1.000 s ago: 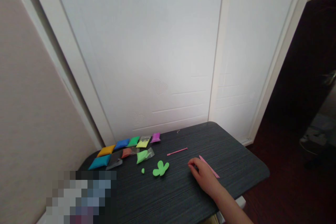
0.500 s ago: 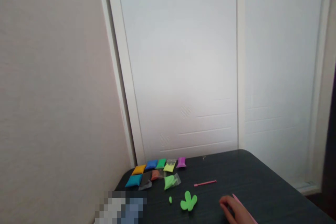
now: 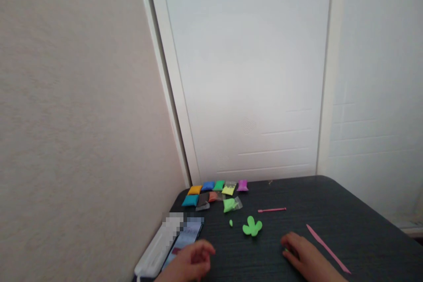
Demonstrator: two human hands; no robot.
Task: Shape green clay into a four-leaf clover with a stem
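Note:
A green clay piece with several rounded lobes [image 3: 252,227] lies on the dark table, and left of it sits a small green clay bit [image 3: 231,223]. My right hand [image 3: 302,253] is right of the lobed piece, fingers curled in, a speck of green clay [image 3: 286,250] showing at the fingertips. Beside that hand lies a pink modelling knife [image 3: 327,246]. My left hand [image 3: 193,259] is over the near left side, half curled with thumb and fingers apart, and nothing shows in it. A thin pink tool [image 3: 272,209] rests farther back.
Several small clay packets, among them a teal one [image 3: 191,200] and a purple one [image 3: 243,185], lie at the back left. An opened light green packet [image 3: 231,204] is nearest the lobed piece. A phone [image 3: 185,238] and a white object [image 3: 158,246] lie along the left wall.
My left hand has come into view at the bottom. The camera view has swung left, shifting the table rightward. My right hand has moved off the pink knife, which now shows whole.

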